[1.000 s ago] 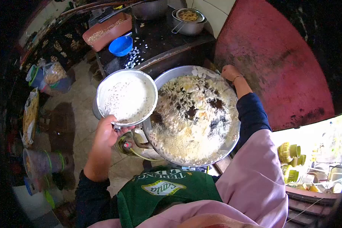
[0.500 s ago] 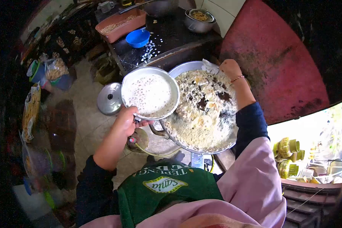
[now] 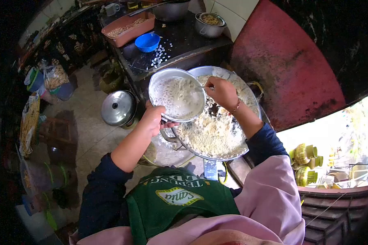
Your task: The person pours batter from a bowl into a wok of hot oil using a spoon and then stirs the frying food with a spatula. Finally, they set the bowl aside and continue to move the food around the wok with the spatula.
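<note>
A metal bowl (image 3: 163,74) is held by the left hand (image 3: 154,118), which is clamped on its near left edge with the thumb laid at the rim and the fingers tucked below. In it a thin white batter (image 3: 180,102) is seen, dotted with brownish pieces. The bowl is held level, or nearly so, over the left upper edge of a large pan (image 3: 204,71); whether the 2 rims are touching cannot be told. A thin utensil (image 3: 201,87) is pinched by the right hand (image 3: 221,93), its fingers closed together; the utensil is pointed across the bowl's right rim, and its far end cannot be clearly made out. The pan is filled with pale, frothy, frying food (image 3: 216,139), above which the right wrist is extended, ringed by 1 bracelet (image 3: 236,107). Beyond the pan, a dark surface (image 3: 180,47) is occupied by a blue bowl (image 3: 147,42), scattered white bits (image 3: 159,56), a pinkish tray (image 3: 130,37) filled with small pieces, and a metal pot (image 3: 210,32) topped with a strainer. To the left of the pan, a round lid (image 3: 119,107) with 1 black knob is placed low down, near the left forearm. A green apron (image 3: 180,192) is worn.
</note>
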A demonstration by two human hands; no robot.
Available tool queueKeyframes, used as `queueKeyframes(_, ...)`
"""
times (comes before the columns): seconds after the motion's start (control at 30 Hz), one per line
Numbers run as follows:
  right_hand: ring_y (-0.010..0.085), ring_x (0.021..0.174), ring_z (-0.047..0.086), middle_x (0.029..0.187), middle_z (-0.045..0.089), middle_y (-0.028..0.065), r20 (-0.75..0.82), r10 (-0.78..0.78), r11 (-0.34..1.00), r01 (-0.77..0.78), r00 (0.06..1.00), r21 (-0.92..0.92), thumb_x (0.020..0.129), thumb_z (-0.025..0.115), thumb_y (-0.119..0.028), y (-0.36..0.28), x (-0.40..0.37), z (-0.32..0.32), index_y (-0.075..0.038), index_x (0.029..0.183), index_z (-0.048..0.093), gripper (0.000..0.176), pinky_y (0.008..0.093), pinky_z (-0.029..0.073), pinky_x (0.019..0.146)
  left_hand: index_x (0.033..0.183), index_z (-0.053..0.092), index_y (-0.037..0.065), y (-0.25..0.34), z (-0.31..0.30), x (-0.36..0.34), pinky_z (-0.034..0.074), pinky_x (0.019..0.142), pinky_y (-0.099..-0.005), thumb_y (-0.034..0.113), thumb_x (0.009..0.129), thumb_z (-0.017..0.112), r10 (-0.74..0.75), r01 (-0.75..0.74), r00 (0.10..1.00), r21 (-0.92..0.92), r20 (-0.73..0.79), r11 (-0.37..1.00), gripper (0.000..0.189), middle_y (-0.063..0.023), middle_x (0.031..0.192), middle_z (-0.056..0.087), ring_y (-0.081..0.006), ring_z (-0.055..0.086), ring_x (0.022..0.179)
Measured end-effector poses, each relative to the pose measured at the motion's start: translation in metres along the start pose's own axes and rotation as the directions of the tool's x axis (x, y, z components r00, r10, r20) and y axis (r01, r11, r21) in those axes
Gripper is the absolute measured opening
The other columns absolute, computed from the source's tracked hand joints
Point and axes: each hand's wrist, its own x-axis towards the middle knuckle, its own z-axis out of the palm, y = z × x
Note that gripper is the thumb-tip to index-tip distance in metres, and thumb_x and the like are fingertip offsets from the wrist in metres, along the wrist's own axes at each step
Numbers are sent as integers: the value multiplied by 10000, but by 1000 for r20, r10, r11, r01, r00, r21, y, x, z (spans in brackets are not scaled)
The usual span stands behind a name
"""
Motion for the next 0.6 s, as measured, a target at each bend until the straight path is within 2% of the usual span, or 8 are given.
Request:
queueKeyframes(0.03, 272, 648, 591, 713, 597, 89, -117, -66, 996, 60, 991, -60, 713, 542, -206, 3, 5, 6, -105, 717, 570, 105, 389, 470, 576, 1216, 276, 30, -1, 1, 3, 516, 405, -318, 62, 688, 419, -7, 7, 1000, 4, 22, 1000, 547, -239, 924, 565, -370, 623, 614)
queueKeyframes(0.07, 270, 645, 589, 733, 593, 84, -105, -91, 988, 76, 990, -134, 717, 534, -190, 5, 8, 12, -100, 709, 567, 96, 392, 470, 577, 1215, 276, 31, -3, 1, 7, 517, 406, -317, 63, 686, 420, -14, 14, 999, 8, 43, 1000, 549, -239, 929, 563, -372, 622, 612)
queueKeyframes(0.17, 277, 662, 592, 725, 602, 91, 18, -140, 989, 140, 990, -49, 707, 545, -203, 15, 15, 27, -95, 717, 576, 113, 386, 475, 586, 1216, 283, 31, -6, 3, 15, 518, 411, -313, 65, 688, 419, -19, 19, 999, 8, 35, 1000, 546, -238, 939, 563, -372, 623, 624)
queueKeyframes(0.2, 268, 672, 600, 728, 618, 96, 97, -45, 999, 44, 994, 10, 695, 583, -215, 20, 19, 29, -86, 732, 602, 135, 358, 481, 601, 1217, 287, 30, -7, 4, 16, 519, 413, -311, 66, 690, 419, -21, 20, 1000, 5, 21, 1000, 544, -237, 942, 563, -371, 624, 631)
queueKeyframes(0.33, 197, 633, 598, 708, 627, 103, 289, 64, 936, -158, 955, 314, 677, 648, -218, 51, 39, 28, -43, 749, 626, 190, 305, 468, 609, 1225, 306, 29, -6, 0, 26, 528, 440, -316, 69, 698, 415, -80, 86, 994, -85, 68, 993, 541, -228, 954, 571, -363, 629, 665)
queueKeyframes(0.43, 185, 626, 589, 691, 620, 109, 280, 7, 936, -105, 960, 337, 679, 640, -215, 76, 58, 25, -27, 745, 620, 200, 302, 461, 607, 1232, 314, 22, -10, -3, 33, 536, 458, -324, 73, 701, 413, -39, 38, 999, -117, -7, 992, 543, -220, 962, 576, -354, 631, 676)
queueKeyframes(0.57, 183, 663, 590, 718, 623, 112, 386, 59, 927, -195, 920, 321, 665, 638, -205, 128, 89, 35, -22, 758, 619, 206, 301, 457, 626, 1220, 341, -12, -6, -4, 30, 539, 472, -320, 84, 694, 416, 88, -99, 991, -102, -105, 990, 540, -209, 958, 585, -334, 633, 679)
queueKeyframes(0.6, 222, 698, 600, 749, 624, 133, 408, 93, 948, -206, 908, 243, 652, 632, -224, 140, 96, 40, -29, 770, 625, 228, 331, 463, 654, 1216, 348, -18, -5, -6, 29, 538, 472, -317, 86, 692, 419, 98, -110, 987, -84, -130, 990, 539, -207, 958, 585, -333, 632, 681)
